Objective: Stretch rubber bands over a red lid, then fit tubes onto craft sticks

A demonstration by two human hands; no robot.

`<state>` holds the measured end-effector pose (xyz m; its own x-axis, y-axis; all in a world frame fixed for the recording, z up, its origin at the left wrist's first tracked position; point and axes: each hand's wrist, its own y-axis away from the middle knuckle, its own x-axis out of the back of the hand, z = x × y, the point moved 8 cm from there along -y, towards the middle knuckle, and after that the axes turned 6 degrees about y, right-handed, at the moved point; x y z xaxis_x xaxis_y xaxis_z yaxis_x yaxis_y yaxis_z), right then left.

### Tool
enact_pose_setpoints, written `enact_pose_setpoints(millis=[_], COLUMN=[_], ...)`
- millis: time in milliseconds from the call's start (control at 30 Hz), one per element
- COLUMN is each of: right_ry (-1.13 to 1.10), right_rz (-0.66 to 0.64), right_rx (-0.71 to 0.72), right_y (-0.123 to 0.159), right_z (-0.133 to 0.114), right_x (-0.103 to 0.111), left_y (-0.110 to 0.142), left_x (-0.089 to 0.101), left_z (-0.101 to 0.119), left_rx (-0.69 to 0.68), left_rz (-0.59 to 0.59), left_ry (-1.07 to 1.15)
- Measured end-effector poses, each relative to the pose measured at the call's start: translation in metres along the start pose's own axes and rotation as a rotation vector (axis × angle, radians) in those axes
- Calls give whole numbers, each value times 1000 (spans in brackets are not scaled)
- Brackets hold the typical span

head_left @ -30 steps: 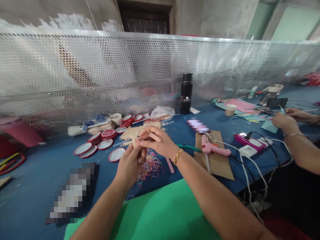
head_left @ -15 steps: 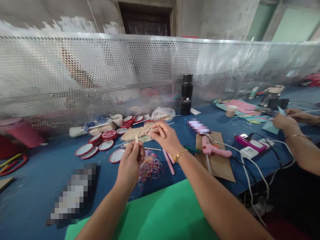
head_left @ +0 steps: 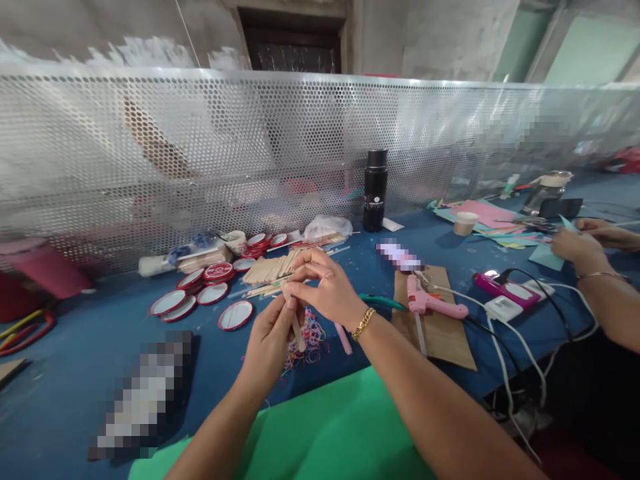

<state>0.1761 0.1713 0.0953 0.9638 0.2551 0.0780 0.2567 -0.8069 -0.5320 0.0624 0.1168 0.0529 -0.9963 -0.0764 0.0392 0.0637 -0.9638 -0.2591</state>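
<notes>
– So, what is the tall, black, cylindrical bottle (head_left: 375, 195) showing?
– It's bearing white lettering, "FASHION" among it.
– Any cups?
– A tan, pale-rimmed cup (head_left: 464, 229) is standing right of the bottle, its contents hiding.
– The hands?
– Left of the bottle and nearer, the left hand (head_left: 270, 337) is pinching a flat, pale wooden stick (head_left: 299, 337); the right hand (head_left: 331, 288) is touching its top, fingers narrow; whether gripping, I cannot tell.

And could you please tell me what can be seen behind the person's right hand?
Flat wooden craft sticks show beyond the right hand, with a crumpled translucent plastic bag farther back. Whatever the hand itself covers cannot be seen.
</notes>
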Motion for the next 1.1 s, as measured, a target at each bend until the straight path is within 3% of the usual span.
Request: enact_pose_setpoints(millis=[167,367,567,700,1100], right_ry=[-161,-32,121,176,281], right_rz=[190,288,269,325,295], right_rx=[-12,79,129,95,96], right_y=[13,35,42,43,41], right_z=[-8,-22,-20,-20,-26], right_x=[16,22,12,16,12], left_y=[9,13,14,13,13], left_x=[-19,-25,-21,-18,-16], left_z=[-4,-10,-8,-5,-2], left_rx=[107,103,50,12,42], left_rz=[-88,-56,-2,12,60], left_ry=[131,207,182,132,83])
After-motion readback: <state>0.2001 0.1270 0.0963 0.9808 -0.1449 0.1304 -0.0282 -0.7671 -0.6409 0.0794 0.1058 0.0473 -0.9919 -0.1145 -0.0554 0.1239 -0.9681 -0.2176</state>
